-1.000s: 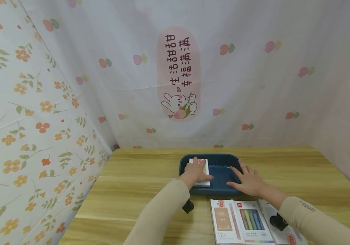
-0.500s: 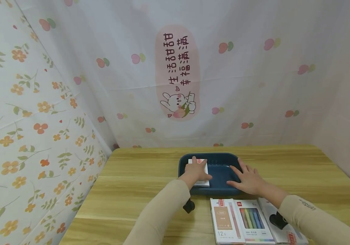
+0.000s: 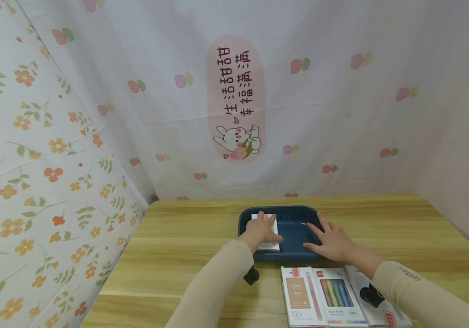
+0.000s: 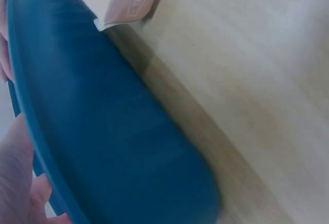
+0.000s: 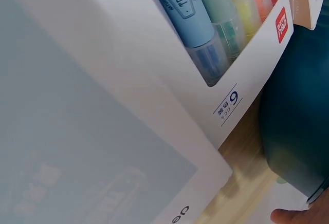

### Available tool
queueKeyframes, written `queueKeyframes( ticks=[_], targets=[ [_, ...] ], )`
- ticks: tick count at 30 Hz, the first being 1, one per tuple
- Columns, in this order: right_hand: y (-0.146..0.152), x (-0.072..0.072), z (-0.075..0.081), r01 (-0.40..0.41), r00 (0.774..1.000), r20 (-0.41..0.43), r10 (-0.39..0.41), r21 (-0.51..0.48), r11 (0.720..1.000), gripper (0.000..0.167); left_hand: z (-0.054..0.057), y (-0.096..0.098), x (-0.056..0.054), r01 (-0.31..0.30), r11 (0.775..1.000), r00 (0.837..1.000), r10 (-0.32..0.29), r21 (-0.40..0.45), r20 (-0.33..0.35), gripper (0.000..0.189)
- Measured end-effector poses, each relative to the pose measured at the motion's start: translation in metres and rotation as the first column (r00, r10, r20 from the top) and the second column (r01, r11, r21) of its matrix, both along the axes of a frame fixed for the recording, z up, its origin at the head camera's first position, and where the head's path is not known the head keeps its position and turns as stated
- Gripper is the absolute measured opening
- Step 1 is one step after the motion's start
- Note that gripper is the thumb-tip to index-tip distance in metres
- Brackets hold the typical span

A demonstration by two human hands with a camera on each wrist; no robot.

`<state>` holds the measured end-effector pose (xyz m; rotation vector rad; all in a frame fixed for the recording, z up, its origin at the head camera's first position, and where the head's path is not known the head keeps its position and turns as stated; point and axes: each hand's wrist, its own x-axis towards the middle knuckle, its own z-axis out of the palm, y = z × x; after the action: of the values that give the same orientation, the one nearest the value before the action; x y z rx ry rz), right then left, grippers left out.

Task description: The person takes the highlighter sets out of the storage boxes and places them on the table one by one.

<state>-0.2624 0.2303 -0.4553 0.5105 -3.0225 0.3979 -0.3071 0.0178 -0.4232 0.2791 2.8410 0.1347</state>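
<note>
A dark blue plastic bin stands on the table. At its left end lies a white box with a red sticker. My left hand rests over that box with spread fingers, covering most of it. At the bin's right end, my right hand is at the rim, fingers spread and extended into the bin. In the left wrist view, part of my left hand shows past the rim of the bin. The right wrist view catches only a fingertip beside the bin.
In front of the bin lie a white-and-brown box marked 12, a highlighter box with a window and another white box partly under my right forearm. Patterned curtains hang behind and at the left.
The view has shifted slightly. Both hands keep their places at the bin, and the boxes have not visibly moved.
</note>
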Motion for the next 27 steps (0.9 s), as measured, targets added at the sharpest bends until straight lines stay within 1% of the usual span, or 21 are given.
queueKeyframes(
  ticks=[4, 7, 13, 15, 18, 21, 27],
  targets=[
    [-0.001, 0.001, 0.001, -0.005, 1.0, 0.002, 0.005, -0.009, 1.0, 0.074, -0.003, 0.0, 0.001, -0.003, 1.0, 0.999, 0.003, -0.007, -0.033, 0.073],
    [-0.001, 0.001, 0.0, -0.006, 1.0, 0.0, 0.006, -0.014, 1.0, 0.074, -0.003, -0.002, 0.001, 0.019, 1.0, 0.999, -0.019, -0.007, -0.037, 0.072],
    [0.001, -0.001, -0.002, -0.008, 1.0, -0.012, 0.008, -0.002, 1.0, 0.074, 0.001, -0.005, 0.002, 0.079, 0.996, 0.997, -0.079, -0.047, 0.015, 0.078],
    [0.0, -0.001, -0.003, -0.012, 1.0, -0.014, 0.012, -0.002, 1.0, 0.073, 0.001, -0.006, 0.003, 0.079, 0.996, 0.996, -0.078, -0.05, 0.035, 0.078],
    [0.0, -0.001, -0.003, -0.009, 1.0, -0.002, 0.009, -0.005, 1.0, 0.073, 0.002, -0.006, 0.006, 0.079, 0.995, 0.996, -0.077, -0.056, 0.037, 0.076],
    [0.0, 0.0, -0.003, -0.003, 1.0, 0.009, 0.003, -0.011, 1.0, 0.072, 0.002, -0.005, 0.009, 0.08, 0.996, 0.997, -0.079, -0.048, 0.021, 0.073],
    [-0.001, 0.0, -0.001, 0.003, 1.0, 0.022, -0.002, -0.024, 1.0, 0.07, 0.003, -0.003, 0.012, 0.076, 0.997, 0.996, -0.077, -0.034, -0.034, 0.064]
  ],
)
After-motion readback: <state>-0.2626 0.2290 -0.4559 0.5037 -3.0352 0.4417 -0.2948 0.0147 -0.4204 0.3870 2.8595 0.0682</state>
